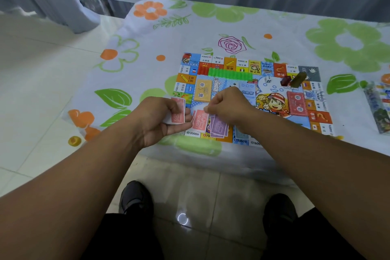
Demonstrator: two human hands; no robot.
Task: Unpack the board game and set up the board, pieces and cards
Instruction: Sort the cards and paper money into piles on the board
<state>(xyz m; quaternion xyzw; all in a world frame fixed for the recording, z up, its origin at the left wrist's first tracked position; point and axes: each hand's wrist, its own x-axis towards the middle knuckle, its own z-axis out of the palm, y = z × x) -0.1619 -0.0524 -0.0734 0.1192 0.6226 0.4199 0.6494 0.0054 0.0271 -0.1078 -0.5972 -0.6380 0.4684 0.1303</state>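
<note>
The colourful game board (295, 65) lies flat on the floral tablecloth. My left hand (156, 120) grips a small stack of pink play money (178, 112) at the board's near left corner. My right hand (228, 105) pinches the top of a pink note (199, 121) lying on the board. Purple notes (219, 126) lie right beside it. A yellow card deck (202, 91) and a red card deck (297, 103) sit on the board's middle. A row of green houses (230, 74) lines the far side, with a white die (268, 79) and dark red and olive pieces (293, 80) to the right.
The game box (379, 107) lies at the table's right edge. A small yellow piece (74, 140) sits near the table's left front corner. The table's front edge (190, 154) is just before my knees, with tiled floor to the left.
</note>
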